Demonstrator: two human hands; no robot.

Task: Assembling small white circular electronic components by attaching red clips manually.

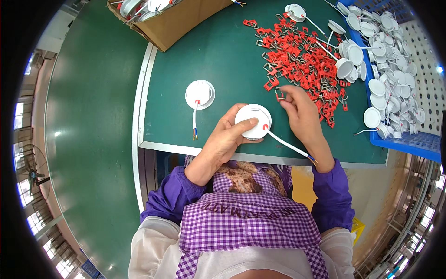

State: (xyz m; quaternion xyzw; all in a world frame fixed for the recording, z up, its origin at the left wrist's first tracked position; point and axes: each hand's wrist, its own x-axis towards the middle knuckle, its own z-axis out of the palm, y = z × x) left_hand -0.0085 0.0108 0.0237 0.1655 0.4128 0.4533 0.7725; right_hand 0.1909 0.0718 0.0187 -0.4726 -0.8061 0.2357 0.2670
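My left hand grips a round white lamp housing over the table's front edge, thumb pressed on its flat face. A white cable leaves the housing at a red grommet and ends in thin coloured wires. Up and to the right, my right hand pinches a small red clip with a metal spring between thumb and fingertips, apart from the housing. Just beyond that hand spreads a heap of similar red clips. Another white lamp housing lies on the table to the left, its cable pointing toward me.
A blue crate full of white housings stands at the right. Several white housings lie between it and the clips. At the back left sits a cardboard box with more parts. The green table has a pale metal edge.
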